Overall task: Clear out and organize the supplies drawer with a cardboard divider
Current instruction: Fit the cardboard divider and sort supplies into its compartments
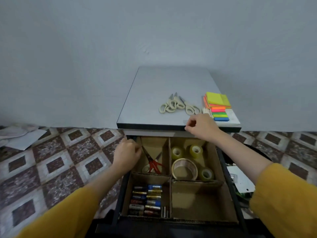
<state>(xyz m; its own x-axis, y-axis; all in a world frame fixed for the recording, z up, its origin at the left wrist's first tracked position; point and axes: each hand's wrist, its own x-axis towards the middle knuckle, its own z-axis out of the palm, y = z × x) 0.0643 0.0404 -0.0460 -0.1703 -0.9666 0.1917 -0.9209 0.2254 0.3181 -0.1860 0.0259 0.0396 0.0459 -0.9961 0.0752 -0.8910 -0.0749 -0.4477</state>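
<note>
The open drawer (229,182) holds a cardboard divider (170,169) that makes four compartments. Red scissors (154,164) lie in the back-left one. My left hand (127,155) is at that compartment's left wall, its curled fingers closing on the blade tips. Several tape rolls (184,168) fill the back-right compartment, and batteries (147,200) lie in rows in the front-left. The front-right compartment (197,201) shows bare cardboard. My right hand (201,126) pinches the front edge of the cabinet top (154,126).
On the cabinet top lie three beige scissors (178,106) and stacks of coloured sticky notes (217,104). The cabinet stands against a pale wall. Patterned floor tiles (60,160) spread to the left, and white papers (240,179) lie on the floor to the right.
</note>
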